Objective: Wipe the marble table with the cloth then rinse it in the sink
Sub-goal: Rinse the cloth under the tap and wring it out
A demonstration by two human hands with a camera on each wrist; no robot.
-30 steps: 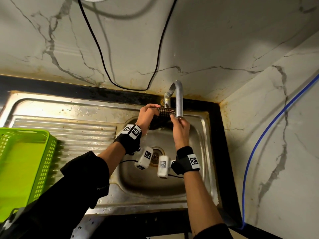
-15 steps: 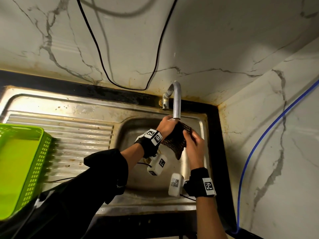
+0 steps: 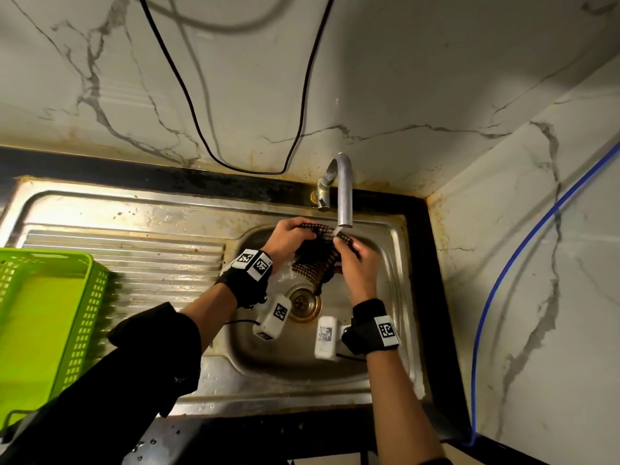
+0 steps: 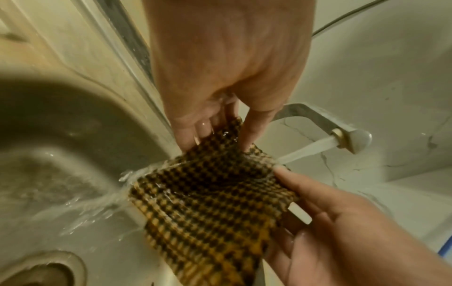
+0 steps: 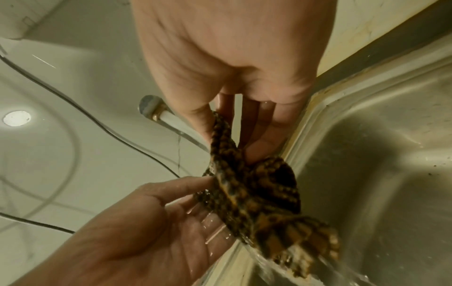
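Note:
A wet brown-and-black checked cloth (image 3: pixel 315 263) hangs over the steel sink basin (image 3: pixel 385 330), right under the tap spout (image 3: pixel 344 196). Water (image 4: pixel 305 150) runs from the spout onto the cloth's top edge and spills off it into the basin. My left hand (image 3: pixel 303 226) pinches the cloth's upper left edge. My right hand (image 3: pixel 344 243) pinches the upper right edge, so the cloth is stretched between them. The left wrist view shows the cloth (image 4: pixel 208 193) spread, with the left fingers (image 4: pixel 249 131) gripping its top. In the right wrist view the cloth (image 5: pixel 257 193) is seen edge-on.
The drain (image 3: pixel 303 302) lies below the cloth. A ribbed draining board (image 3: pixel 134 263) extends left, with a green plastic basket (image 3: pixel 43 313) on it. A black cable (image 3: pixel 302 95) hangs on the marble wall behind the tap. A blue cable (image 3: pixel 496 280) runs down the right wall.
Both hands came down from the tap, then rose again with the cloth to just under the spout. My left hand moved left, spreading the cloth. Water now falls on it.

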